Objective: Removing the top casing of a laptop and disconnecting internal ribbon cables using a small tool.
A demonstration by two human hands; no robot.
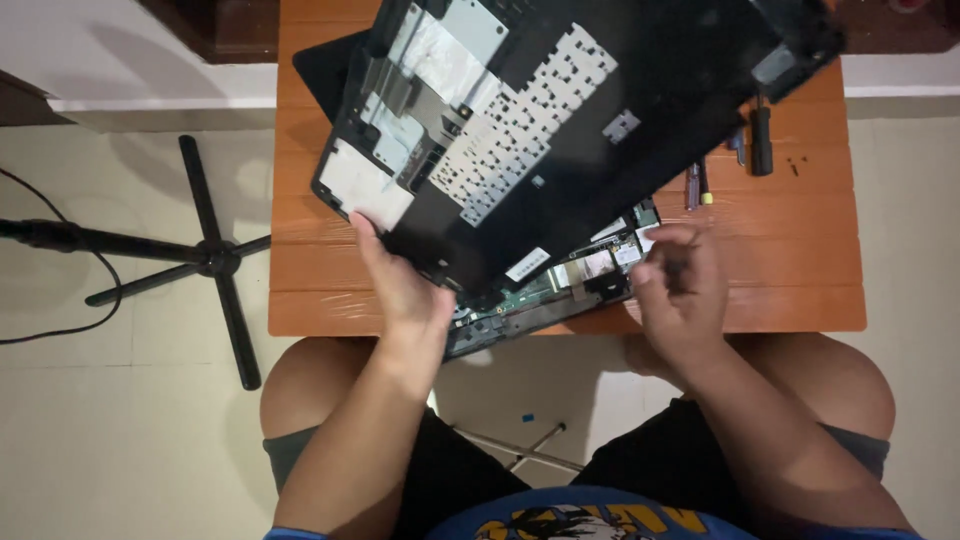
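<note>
Over the small orange wooden counter, a person seated with bare knees under its near edge is working on an opened laptop. Their left hand grips the near-left corner of the laptop's black top cover, fingers clamped along its edge, and holds it tilted up so its underside faces the camera. That underside shows the pale perforated back of the keyboard plate, some silver foil patches toward its left side and a white patch beside the thumb. Beneath the raised cover, at the counter's near edge, lies the laptop base, with a strip of green circuit board and small white-labelled parts showing between the two hands.

The right hand hovers just over the right end of that exposed board, fingers curled together toward the thumb as if pinching; I cannot tell whether anything is held between them.

Farther back on the right of the counter lie a black-handled screwdriver and a couple of slimmer tools, with a few tiny dark screws near them. Off to the left, on the pale tiled floor, stands a black tripod base.
</note>
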